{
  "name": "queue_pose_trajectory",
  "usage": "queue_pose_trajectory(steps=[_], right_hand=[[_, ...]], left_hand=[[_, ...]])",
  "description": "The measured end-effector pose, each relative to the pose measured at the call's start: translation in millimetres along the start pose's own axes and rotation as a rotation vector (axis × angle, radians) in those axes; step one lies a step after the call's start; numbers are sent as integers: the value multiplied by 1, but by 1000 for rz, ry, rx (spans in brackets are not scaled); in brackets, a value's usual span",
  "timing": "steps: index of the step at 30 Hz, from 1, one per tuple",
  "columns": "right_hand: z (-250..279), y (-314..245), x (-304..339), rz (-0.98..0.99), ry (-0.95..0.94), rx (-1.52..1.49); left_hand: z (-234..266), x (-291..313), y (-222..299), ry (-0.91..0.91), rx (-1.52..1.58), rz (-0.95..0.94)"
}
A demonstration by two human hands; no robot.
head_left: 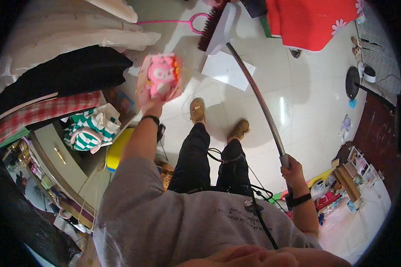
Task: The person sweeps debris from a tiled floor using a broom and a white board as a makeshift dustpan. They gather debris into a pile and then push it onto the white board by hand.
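Observation:
My left hand (152, 107) is closed on the lower end of a pink gift box or bag (141, 84), slightly blurred, with a pink plush toy (162, 73) showing in it. It is held out over the floor, left of my feet. My right hand (293, 172) wraps round the grey grip of a broom (259, 91). The broom's pole slants away and to the left. Its pale head with dark bristles (211, 29) is at the far side, beside a pink ring-ended stick (198, 20). A white flat sheet (228, 70) lies on the tiles near the broom head.
Cream fabric (75, 40) and a black cloth (75, 73) are piled at the left, above a drawer cabinet (55, 151) and a green-striped cloth (91, 129). A red cloth (307, 22) hangs far right. Cluttered goods (338, 187) stand at the right. Cables dangle by my legs.

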State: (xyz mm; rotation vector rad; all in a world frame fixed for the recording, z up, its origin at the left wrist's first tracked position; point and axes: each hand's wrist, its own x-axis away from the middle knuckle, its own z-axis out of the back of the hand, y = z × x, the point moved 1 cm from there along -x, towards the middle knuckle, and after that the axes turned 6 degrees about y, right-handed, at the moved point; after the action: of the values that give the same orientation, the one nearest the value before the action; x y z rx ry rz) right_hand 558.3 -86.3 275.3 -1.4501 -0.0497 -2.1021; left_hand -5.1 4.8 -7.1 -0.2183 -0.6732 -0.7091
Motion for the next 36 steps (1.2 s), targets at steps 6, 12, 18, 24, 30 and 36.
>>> queue_pose_trajectory(steps=[6,12,18,24,30,36], right_hand=[[-23,-31,-10,86,-104,-8],[-38,-42,-30,154,-100,98],[-41,-37,-21,125,-159,77],[-46,-54,-36,154,-201,49],[-56,-82,-88,408,93,487],[-46,-60,-97,426,197,659]], left_hand=[[-39,30,-88,-227,-348,-87],[-48,83,-70,-401,-377,-216],[-44,81,-73,-383,-330,-310],[-23,81,-67,-422,-253,-346],[-28,74,-73,-449,-289,-383],[-53,56,-94,-455,-361,-547]])
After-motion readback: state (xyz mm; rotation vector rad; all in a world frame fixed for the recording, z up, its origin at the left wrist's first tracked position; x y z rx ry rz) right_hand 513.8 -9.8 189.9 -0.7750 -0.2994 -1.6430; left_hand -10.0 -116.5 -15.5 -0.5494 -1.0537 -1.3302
